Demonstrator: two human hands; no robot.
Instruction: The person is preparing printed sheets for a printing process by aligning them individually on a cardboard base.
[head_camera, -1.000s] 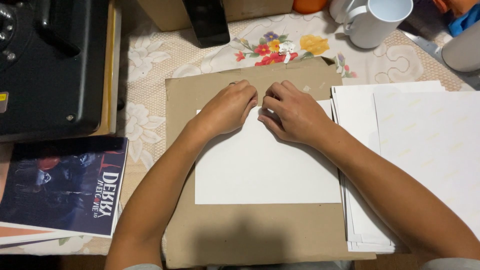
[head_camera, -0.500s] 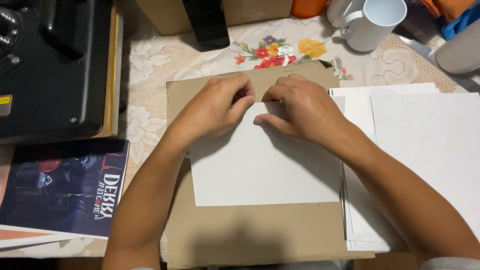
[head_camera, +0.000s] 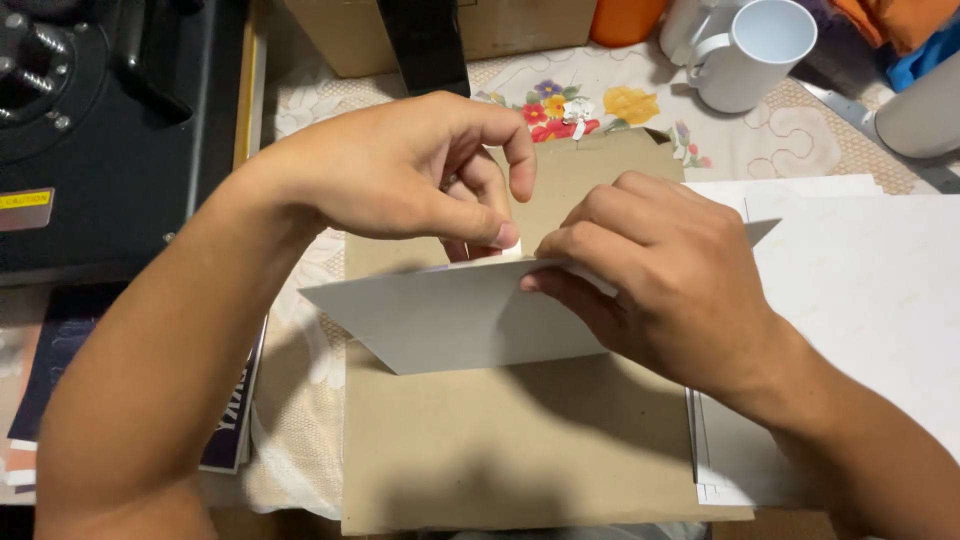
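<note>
I see both hands raised over the counter, sharing one white rectangular sheet of paper (head_camera: 460, 315) lifted clear of the flat brown cardboard sheet (head_camera: 500, 450) beneath it. My left hand (head_camera: 400, 170) pinches the sheet's top edge between thumb and forefinger, its grip closed on the paper. My right hand (head_camera: 660, 280) is closed on the same edge just beside it, fingers curled over the front and thumb hidden behind. The two pinches nearly touch, which I judge suits working at the edge itself, perhaps parting a layer; the sheet hangs tilted, its lower corners free above the cardboard.

To the right lies a stack of white paper sheets (head_camera: 860, 320), overlapping the cardboard's edge, close at hand. At the far left stands a black machine (head_camera: 110, 130) with a small yellow rectangular label (head_camera: 25, 200) on its front. Below it a dark-covered book (head_camera: 235, 420) lies partly under my left forearm. Beyond are a white ceramic mug (head_camera: 750, 55) and a lace tablecloth printed with coloured flowers (head_camera: 560, 105).
</note>
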